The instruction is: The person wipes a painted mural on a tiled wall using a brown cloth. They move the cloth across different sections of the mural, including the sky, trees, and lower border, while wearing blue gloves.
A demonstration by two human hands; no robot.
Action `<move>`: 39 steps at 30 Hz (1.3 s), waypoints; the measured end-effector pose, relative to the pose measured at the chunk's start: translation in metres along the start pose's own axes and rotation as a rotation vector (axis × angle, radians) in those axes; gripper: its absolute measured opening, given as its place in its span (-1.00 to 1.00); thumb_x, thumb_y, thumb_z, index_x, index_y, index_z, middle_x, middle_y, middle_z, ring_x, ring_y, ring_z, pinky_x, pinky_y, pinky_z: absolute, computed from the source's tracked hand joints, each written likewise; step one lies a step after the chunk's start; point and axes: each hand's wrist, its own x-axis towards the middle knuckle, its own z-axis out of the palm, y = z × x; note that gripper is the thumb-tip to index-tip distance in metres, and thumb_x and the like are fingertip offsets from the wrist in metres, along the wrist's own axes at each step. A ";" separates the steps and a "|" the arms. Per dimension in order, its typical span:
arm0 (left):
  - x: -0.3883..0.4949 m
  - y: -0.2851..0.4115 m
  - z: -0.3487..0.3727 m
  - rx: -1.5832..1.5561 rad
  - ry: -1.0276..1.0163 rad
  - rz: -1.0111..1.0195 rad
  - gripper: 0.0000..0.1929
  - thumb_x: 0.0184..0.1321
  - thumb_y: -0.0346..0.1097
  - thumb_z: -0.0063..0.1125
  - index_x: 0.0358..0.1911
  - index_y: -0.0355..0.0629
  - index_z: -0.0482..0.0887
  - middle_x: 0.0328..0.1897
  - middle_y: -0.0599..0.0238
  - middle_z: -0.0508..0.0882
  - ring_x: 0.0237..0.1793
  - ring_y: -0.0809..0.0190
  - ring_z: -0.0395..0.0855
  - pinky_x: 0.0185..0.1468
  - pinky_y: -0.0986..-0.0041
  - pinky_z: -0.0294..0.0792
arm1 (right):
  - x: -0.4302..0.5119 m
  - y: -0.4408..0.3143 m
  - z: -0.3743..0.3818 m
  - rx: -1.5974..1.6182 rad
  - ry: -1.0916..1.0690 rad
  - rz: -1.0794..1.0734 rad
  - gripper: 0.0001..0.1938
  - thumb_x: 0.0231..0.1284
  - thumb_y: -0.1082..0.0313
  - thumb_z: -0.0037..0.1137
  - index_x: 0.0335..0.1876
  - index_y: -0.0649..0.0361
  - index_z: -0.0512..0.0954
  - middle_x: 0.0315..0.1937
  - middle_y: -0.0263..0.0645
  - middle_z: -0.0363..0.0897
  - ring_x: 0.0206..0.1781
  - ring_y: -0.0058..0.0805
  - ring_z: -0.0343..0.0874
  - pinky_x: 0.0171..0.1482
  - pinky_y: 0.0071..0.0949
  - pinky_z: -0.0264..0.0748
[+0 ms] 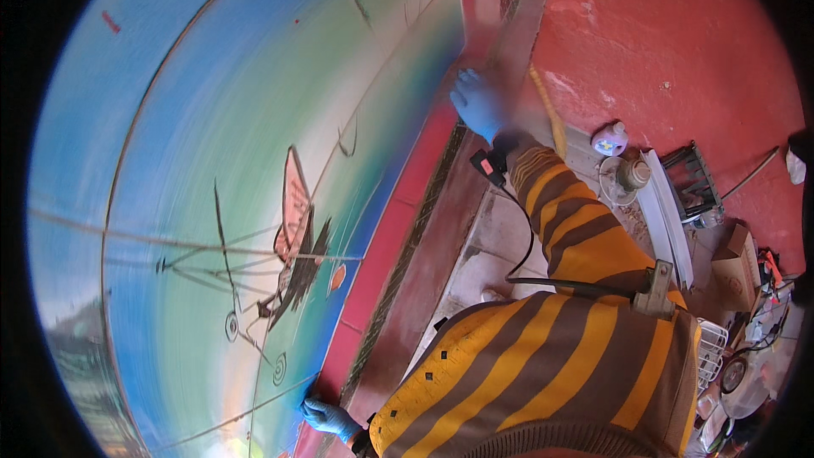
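My left hand (331,418), in a blue glove, is at the lower edge of a painted mural (254,140), near the red border band (381,235). Its fingers are bent together, and whether they grip anything is unclear. Farther up in view, my right hand (480,105), gloved in blue too, is over the upper part of the red band, beside a ledge. A blur covers part of it, and whether it holds something is hidden. Blue, green and cream fill the mural, with a boat-like drawing (292,267) and a red triangular sail. A small black device (488,166) on a cable hangs by my right wrist.
A red wall (648,32) rises at right. Along its foot stand a lilac bottle (610,138), a white curved strip (666,219), a black crate (693,181), a cardboard box (736,267) and a white wire basket (711,346). A yellowish rope-like length (550,111) lies near my right forearm.
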 end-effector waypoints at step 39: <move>0.001 -0.011 0.004 -0.022 0.006 0.116 -0.65 0.45 -0.22 -0.12 -0.47 -0.21 0.59 -0.44 0.17 0.63 -0.46 0.04 0.55 -0.36 0.23 0.40 | -0.105 -0.164 -0.052 0.350 -0.178 -0.068 -0.70 0.27 0.25 0.00 -0.09 0.32 0.60 0.15 0.07 0.50 0.29 0.02 0.38 0.35 0.00 0.22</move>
